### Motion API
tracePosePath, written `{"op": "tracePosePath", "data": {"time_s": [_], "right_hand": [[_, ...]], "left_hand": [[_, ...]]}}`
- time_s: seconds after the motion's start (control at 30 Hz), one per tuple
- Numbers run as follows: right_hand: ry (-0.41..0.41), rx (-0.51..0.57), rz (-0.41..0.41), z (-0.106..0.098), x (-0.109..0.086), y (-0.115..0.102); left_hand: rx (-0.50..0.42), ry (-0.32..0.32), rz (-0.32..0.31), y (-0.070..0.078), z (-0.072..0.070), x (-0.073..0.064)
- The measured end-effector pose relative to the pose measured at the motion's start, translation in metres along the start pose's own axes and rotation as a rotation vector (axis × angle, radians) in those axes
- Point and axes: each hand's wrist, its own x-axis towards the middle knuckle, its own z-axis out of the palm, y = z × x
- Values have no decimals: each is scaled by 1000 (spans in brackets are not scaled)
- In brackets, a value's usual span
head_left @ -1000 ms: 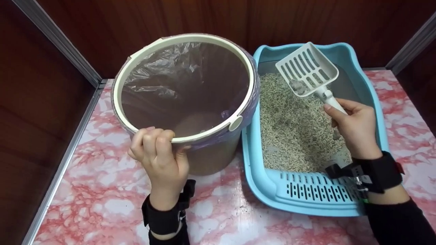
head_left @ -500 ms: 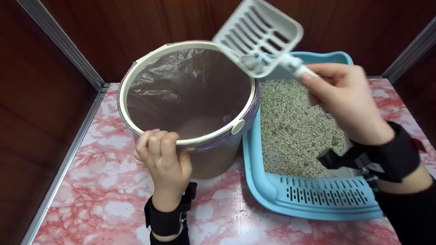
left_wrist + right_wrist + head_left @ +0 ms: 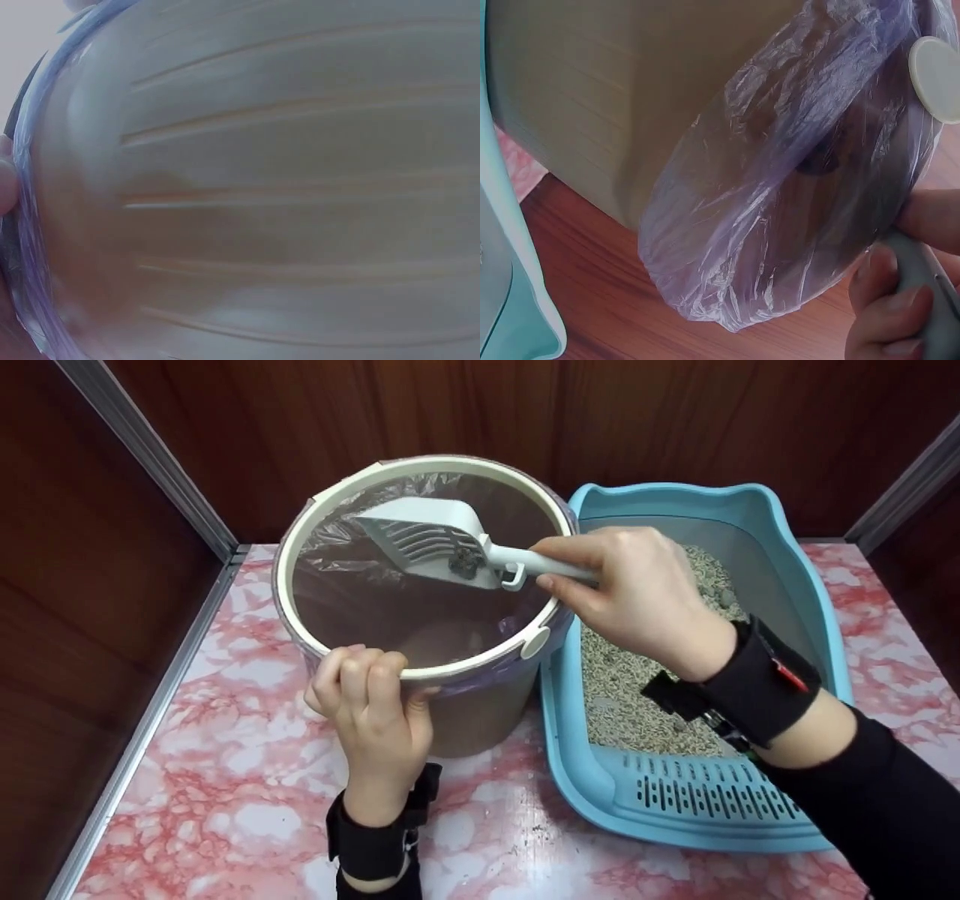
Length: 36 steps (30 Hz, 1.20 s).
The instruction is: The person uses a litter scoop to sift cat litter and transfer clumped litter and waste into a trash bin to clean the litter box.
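My left hand (image 3: 371, 705) grips the near rim of a round trash can (image 3: 480, 720), fingers curled over the cream ring. A thin purple bag (image 3: 742, 217) lines the can and folds down outside it. In my right hand (image 3: 637, 592) is the handle of a pale grey litter scoop (image 3: 442, 521). The scoop's slotted head hangs over the can's mouth, tilted on its side, its tip toward the far left. A dark grey clump (image 3: 466, 561) sits in the scoop near the handle end. The left wrist view shows mostly the can's ribbed wall (image 3: 300, 165).
A blue litter box (image 3: 559, 735) with a slotted front step stands right beside the can, holding tan pellet litter (image 3: 637, 697). Dark wood-look panels (image 3: 675, 420) with metal frames close in the back and sides. The floor (image 3: 225, 780) is red-and-white marbled.
My right hand has carried the scoop up and left from over the litter box to over the can, turning it on its side. The left hand stays on the rim.
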Motion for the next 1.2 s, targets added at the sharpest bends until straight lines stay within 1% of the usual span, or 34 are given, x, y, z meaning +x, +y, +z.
{"op": "tracePosePath", "data": {"time_s": [0.17, 0.27, 0.37, 0.43, 0.53, 0.57, 0.63, 0.7, 0.73, 0.8, 0.87, 0.9, 0.93, 0.97, 1.03, 1.07, 1.13, 1.2], "right_hand": [[75, -89, -71, 0, -4, 7], [115, -90, -83, -2, -7, 11], [175, -57, -90, -5, -11, 16], [237, 1, -88, -10, -15, 21], [322, 85, -86, -25, -23, 30], [345, 108, -69, -32, -27, 33], [388, 120, -4, -46, -35, 43], [410, 121, 115, -61, -46, 56], [405, 129, 201, -68, -52, 64], [367, 177, 389, -80, -63, 81], [276, 229, 562, -90, -74, 97], [217, 237, 635, -94, -80, 103], [159, 226, 687, -97, -85, 108], [98, 206, 720, -99, -91, 113], [-18, 123, 730, -100, -101, 116], [-69, 60, 713, -99, -105, 115], [-167, -83, 645, -97, -113, 113], [-243, -212, 553, -94, -119, 109]], "left_hand": [[-10, 3, -2, 0, 1, 2], [-20, 2, -6, 1, 1, 2], [-28, 0, -10, 1, 0, 2], [-26, 3, -11, 1, 0, 2], [-25, 10, -15, 1, 0, 3], [-24, 12, -16, 0, 0, 3], [-24, 15, -20, 0, -1, 3], [-26, 19, -25, 0, -2, 3], [-26, 18, -24, 0, -2, 3], [-25, 22, -25, 0, -3, 3], [-26, 25, -25, -1, -4, 3], [-26, 26, -25, -1, -5, 3], [-25, 28, -25, -1, -5, 4], [-25, 31, -26, -1, -5, 4], [-24, 33, -27, -2, -6, 4], [-23, 34, -29, -2, -7, 5], [-24, 37, -31, -3, -8, 5], [-24, 38, -33, -3, -9, 5]]}}
